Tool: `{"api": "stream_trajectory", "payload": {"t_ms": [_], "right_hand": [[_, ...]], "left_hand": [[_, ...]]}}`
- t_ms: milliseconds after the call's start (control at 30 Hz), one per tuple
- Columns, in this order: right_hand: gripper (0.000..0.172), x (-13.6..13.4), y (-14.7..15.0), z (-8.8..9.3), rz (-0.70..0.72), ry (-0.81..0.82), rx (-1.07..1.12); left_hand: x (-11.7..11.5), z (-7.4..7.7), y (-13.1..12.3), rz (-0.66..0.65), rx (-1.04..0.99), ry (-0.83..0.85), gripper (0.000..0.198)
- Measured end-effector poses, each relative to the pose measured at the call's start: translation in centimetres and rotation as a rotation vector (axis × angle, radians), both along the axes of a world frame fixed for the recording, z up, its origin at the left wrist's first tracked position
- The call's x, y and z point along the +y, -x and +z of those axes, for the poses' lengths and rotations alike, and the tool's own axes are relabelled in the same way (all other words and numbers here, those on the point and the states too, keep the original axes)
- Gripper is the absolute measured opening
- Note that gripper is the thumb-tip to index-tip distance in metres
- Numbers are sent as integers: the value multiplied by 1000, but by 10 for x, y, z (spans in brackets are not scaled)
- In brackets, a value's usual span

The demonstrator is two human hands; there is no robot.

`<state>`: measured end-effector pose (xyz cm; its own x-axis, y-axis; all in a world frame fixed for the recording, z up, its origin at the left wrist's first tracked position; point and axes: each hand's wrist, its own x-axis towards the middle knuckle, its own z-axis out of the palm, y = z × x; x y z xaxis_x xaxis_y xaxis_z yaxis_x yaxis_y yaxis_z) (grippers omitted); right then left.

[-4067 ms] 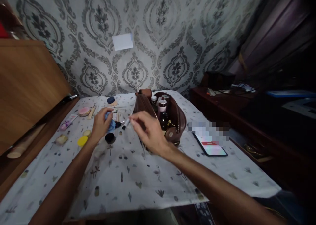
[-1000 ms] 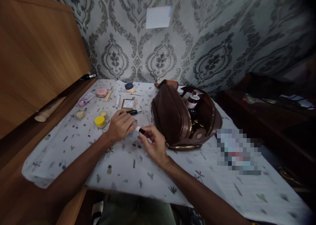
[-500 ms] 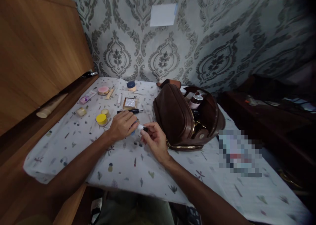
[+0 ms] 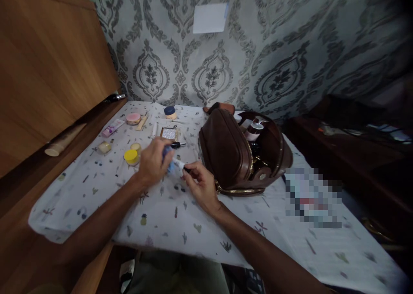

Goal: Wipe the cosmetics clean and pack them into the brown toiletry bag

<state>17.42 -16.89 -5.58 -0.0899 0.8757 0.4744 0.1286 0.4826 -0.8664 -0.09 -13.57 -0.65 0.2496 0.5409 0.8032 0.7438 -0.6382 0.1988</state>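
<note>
Between my fingertips, my right hand [image 4: 200,183] pinches the black end of a small white tube [image 4: 178,162]. My left hand [image 4: 154,161], a little blurred, is closed on a crumpled blue cloth [image 4: 168,160] at the tube's other end. Whether the cloth wraps the tube or only touches it, I cannot tell. Just beyond the left hand lies a black stick with a silvery end [image 4: 178,145], partly covered by the fingers. An open brown cosmetic bag [image 4: 226,150] stands right of my right hand, with jars and bottles inside.
Left of my hands are a yellow-lidded jar [image 4: 130,157], a small cream-coloured jar [image 4: 104,147] and a purple-and-white tube [image 4: 112,128]. Farther back sit a pink round compact [image 4: 133,118], a glittery square palette [image 4: 169,133] and a blue-lidded jar [image 4: 170,112]. A blurred-out item [image 4: 312,199] lies at right.
My left hand has shifted slightly left and turned, so more of the blue cloth and the white tube shows. My right hand keeps its pinch on the black end.
</note>
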Motion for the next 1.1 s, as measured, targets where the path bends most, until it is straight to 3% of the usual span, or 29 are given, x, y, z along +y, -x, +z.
{"api": "stream_trajectory", "payload": {"t_ms": [133,333,533,767,900,1100], "right_hand": [[12,-2,1,1,26,-143,-47],[5,-4,0,-1,54,-53,75],[10,-4,0,3,11,24,180],[20,-2,-4,3,-16,122,12],[18,-2,-5,2,-12,118,-87],[21,-1,-7,3,-44,115,-100]], "left_hand": [[-9,-7,-20,-157,275,-14,37],[6,-6,-1,-65,235,64,42],[17,-6,15,-56,-140,347,46],[27,-8,15,-134,-757,571,56],[31,-12,18,-167,-909,613,57],[32,-14,15,-205,-970,593,57]]}}
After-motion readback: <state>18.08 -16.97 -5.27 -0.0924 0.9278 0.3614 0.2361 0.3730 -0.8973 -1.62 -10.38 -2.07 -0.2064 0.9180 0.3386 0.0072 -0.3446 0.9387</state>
